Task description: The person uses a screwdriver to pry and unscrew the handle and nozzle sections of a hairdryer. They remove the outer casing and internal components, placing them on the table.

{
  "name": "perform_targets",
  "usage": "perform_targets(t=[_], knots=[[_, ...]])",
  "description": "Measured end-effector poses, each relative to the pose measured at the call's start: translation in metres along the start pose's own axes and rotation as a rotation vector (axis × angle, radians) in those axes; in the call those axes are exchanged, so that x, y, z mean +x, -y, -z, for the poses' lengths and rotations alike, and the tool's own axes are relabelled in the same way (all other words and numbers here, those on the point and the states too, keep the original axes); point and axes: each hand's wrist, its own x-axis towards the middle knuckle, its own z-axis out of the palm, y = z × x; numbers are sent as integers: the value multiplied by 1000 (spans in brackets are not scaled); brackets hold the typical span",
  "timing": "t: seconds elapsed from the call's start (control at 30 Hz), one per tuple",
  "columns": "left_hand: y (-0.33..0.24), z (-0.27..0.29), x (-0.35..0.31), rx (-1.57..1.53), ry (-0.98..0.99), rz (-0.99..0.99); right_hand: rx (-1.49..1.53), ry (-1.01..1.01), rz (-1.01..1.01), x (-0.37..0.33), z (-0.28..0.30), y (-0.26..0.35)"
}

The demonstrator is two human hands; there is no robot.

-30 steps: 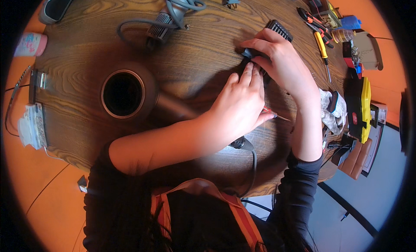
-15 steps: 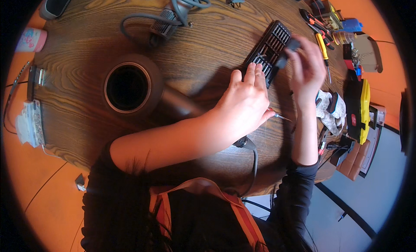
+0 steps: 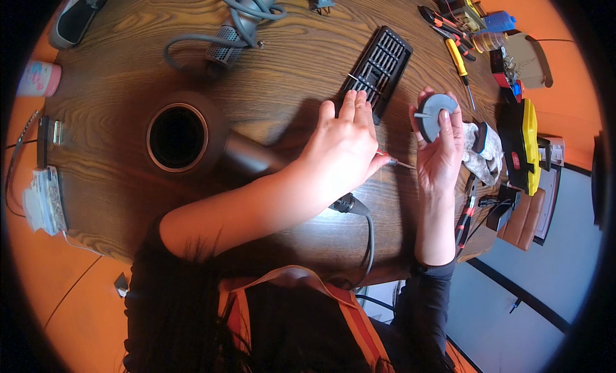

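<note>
My right hand (image 3: 439, 138) holds a round grey disc (image 3: 436, 110) with a short raised tab, fingers behind it and thumb on its face. My left hand (image 3: 343, 142) reaches across, its fingertips resting on the near end of a black bit case (image 3: 385, 61) filled with rows of small metal bits. One thin bit sticks out over the case's left edge. A slim screwdriver (image 3: 401, 163) lies tucked by my left thumb, its shaft pointing right; most of its handle is hidden. Under my left forearm runs the handle of a brown hair dryer (image 3: 218, 132), its round opening facing up.
A grey corded appliance (image 3: 237, 36) lies at the back with its plug (image 3: 323, 0). On the right are a yellow screwdriver (image 3: 459, 58), pliers (image 3: 465, 212), a glove (image 3: 481, 155) and a yellow-and-black case (image 3: 529, 145). A pink-and-white container (image 3: 40, 79) stands far left.
My right hand has come back from beside the bit case toward me, turning the disc's face up into view. My left hand keeps its place on the case. The whole view has shifted slightly.
</note>
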Motion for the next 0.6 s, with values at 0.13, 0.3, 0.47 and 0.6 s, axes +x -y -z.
perform_targets(t=[0.13,0.3,0.47,0.6], knots=[[0,-1,0,9,3,7,-81,20,15,-12,-1,-3],[1,0,1,26,5,14,-72,11,37,-20,1,-5],[2,2,1,26,10,14,259,-85,-118,-26,8,-4],[4,6,2,-11,30,24,417,-68,-203,-35,9,-7]])
